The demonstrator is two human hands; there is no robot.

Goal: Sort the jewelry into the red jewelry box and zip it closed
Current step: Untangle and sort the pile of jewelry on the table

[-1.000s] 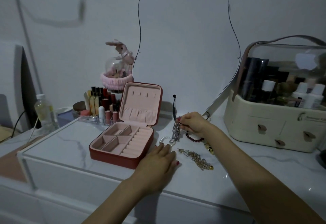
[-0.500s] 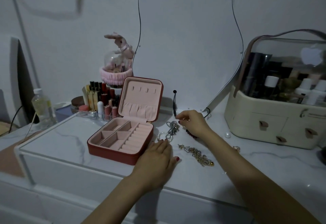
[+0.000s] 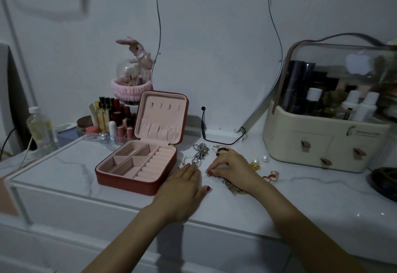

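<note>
The red jewelry box [image 3: 129, 184] lies open on the white marble-look tabletop, its lid [image 3: 163, 118] upright and its pink compartments bare. Right of it lie a silver chain [image 3: 200, 150], a clear beaded bracelet [image 3: 186, 159] and a dark red bead bracelet [image 3: 222, 149]. My left hand [image 3: 182, 189] rests flat beside the box, fingertips at the clear bracelet. My right hand [image 3: 232, 167] is curled over a gold chain [image 3: 235, 189], fingertips pinching its end on the table. Pearl pieces [image 3: 256, 162] and a red-and-gold piece [image 3: 271, 176] lie further right.
A cream cosmetics case [image 3: 322, 144] with a clear lid stands at the right. A wavy mirror [image 3: 214, 58] leans on the wall, with a black cable [image 3: 204, 126] at its foot. A lipstick tray [image 3: 111, 120], a rabbit dome [image 3: 135, 73] and a bottle [image 3: 39, 126] stand behind the box.
My right hand put the silver chain down on the table and moved toward me onto the gold chain. My left hand stayed flat beside the box.
</note>
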